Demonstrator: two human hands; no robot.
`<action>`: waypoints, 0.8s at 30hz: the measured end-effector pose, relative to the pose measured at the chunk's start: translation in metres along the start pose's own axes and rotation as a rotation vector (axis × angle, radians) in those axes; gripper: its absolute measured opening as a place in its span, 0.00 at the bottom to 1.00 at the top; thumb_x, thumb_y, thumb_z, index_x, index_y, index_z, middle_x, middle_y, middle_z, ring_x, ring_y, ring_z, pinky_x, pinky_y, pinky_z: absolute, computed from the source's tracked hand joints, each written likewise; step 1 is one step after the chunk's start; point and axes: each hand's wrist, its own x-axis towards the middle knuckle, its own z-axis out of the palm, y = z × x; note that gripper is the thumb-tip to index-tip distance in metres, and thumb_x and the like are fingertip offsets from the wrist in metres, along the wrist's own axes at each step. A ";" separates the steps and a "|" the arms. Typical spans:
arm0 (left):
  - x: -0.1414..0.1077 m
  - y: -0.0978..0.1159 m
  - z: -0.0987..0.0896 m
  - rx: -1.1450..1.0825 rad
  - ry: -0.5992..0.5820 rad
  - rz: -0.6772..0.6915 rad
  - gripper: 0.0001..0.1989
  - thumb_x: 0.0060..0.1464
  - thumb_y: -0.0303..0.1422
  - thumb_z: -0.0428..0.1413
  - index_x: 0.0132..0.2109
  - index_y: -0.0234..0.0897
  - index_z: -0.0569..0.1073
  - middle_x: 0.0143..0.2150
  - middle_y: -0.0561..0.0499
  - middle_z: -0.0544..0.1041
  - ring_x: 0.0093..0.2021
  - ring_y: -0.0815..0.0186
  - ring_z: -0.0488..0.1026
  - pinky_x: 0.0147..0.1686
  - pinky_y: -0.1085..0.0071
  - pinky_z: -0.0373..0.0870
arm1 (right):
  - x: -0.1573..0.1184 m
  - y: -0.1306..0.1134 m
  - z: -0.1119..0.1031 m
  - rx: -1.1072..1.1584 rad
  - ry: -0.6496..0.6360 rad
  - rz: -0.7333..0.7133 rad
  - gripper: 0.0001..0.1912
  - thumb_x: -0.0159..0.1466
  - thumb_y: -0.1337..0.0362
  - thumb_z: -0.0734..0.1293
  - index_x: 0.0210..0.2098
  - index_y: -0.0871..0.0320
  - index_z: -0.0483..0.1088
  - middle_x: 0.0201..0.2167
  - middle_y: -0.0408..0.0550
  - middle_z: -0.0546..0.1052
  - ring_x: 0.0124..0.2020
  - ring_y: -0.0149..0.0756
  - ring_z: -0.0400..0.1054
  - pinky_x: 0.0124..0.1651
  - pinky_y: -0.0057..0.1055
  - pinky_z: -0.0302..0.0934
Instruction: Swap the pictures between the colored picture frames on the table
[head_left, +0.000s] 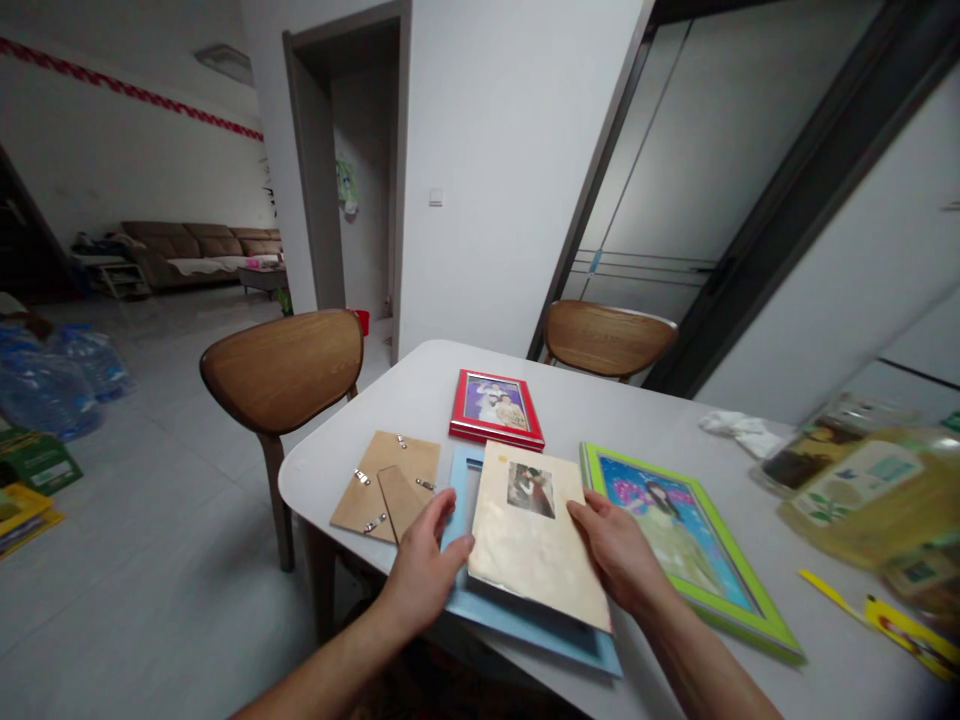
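A cream-coloured card (521,555) with a small picture of a couple near its top is held tilted above a light blue photo frame (525,625). My right hand (619,550) grips the card's right edge, thumb on top. At the card's left edge is my left hand (427,555), thumb and fingers apart, the thumb tip at or touching the edge. To its left lies a brown backing board (409,450) with metal clips and a stand leg. A green photo frame (750,590) with a portrait lies right of my right hand.
A red photo frame (495,435) lies farther back on the white table (600,405). At right are a yellow cutter-like tool (832,597), a large bottle of yellow liquid (862,490) and crumpled white tissue (739,432). Wooden chairs (289,370) stand at the table's far sides.
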 end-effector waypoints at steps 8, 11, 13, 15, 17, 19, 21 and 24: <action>-0.016 0.009 0.000 0.613 -0.315 0.202 0.31 0.42 0.31 0.56 0.54 0.28 0.58 0.59 0.37 0.53 0.59 0.58 0.48 0.56 0.58 0.48 | 0.016 0.015 0.005 -0.526 0.044 -0.116 0.26 0.51 0.66 0.55 0.50 0.64 0.59 0.26 0.49 0.76 0.21 0.35 0.68 0.23 0.28 0.59; -0.015 0.009 -0.002 0.684 -0.367 0.228 0.29 0.41 0.33 0.58 0.52 0.29 0.61 0.58 0.37 0.55 0.59 0.56 0.49 0.56 0.56 0.48 | 0.020 0.013 0.008 -0.807 0.115 -0.225 0.23 0.52 0.65 0.55 0.47 0.63 0.63 0.30 0.51 0.75 0.26 0.36 0.69 0.28 0.29 0.59; -0.014 0.009 -0.003 0.722 -0.392 0.244 0.28 0.42 0.35 0.57 0.51 0.31 0.62 0.57 0.38 0.57 0.58 0.55 0.51 0.56 0.54 0.47 | 0.019 0.011 0.008 -1.019 0.159 -0.313 0.21 0.54 0.64 0.54 0.45 0.63 0.65 0.33 0.53 0.75 0.31 0.37 0.68 0.33 0.29 0.58; -0.013 0.009 -0.002 0.756 -0.410 0.252 0.27 0.44 0.36 0.56 0.51 0.32 0.61 0.57 0.38 0.57 0.58 0.55 0.51 0.55 0.53 0.47 | 0.017 0.009 0.007 -1.194 0.194 -0.350 0.20 0.55 0.62 0.54 0.43 0.62 0.66 0.34 0.54 0.74 0.33 0.39 0.68 0.35 0.31 0.56; -0.013 0.010 -0.001 0.783 -0.416 0.257 0.27 0.44 0.37 0.56 0.52 0.32 0.61 0.57 0.38 0.57 0.58 0.55 0.51 0.55 0.53 0.47 | 0.014 0.010 0.006 -1.341 0.218 -0.336 0.19 0.56 0.59 0.54 0.40 0.62 0.68 0.33 0.56 0.73 0.33 0.41 0.67 0.33 0.32 0.55; -0.014 0.011 0.001 0.799 -0.419 0.268 0.27 0.45 0.37 0.55 0.51 0.32 0.61 0.57 0.38 0.58 0.58 0.55 0.51 0.55 0.53 0.47 | 0.011 0.012 0.005 -1.461 0.235 -0.325 0.19 0.56 0.56 0.54 0.37 0.61 0.68 0.32 0.56 0.72 0.32 0.42 0.67 0.30 0.32 0.54; -0.015 0.011 -0.002 0.799 -0.415 0.288 0.27 0.45 0.36 0.55 0.52 0.31 0.61 0.57 0.39 0.58 0.58 0.56 0.51 0.56 0.55 0.48 | 0.007 0.014 0.006 -1.528 0.252 -0.336 0.19 0.57 0.54 0.54 0.36 0.60 0.68 0.32 0.56 0.71 0.31 0.42 0.66 0.29 0.32 0.53; -0.015 0.005 -0.019 0.795 -0.351 0.309 0.27 0.45 0.34 0.54 0.53 0.31 0.59 0.57 0.40 0.57 0.58 0.58 0.51 0.56 0.58 0.50 | 0.002 0.015 0.015 -1.507 0.244 -0.401 0.20 0.58 0.54 0.54 0.42 0.58 0.65 0.32 0.53 0.69 0.31 0.39 0.65 0.30 0.32 0.53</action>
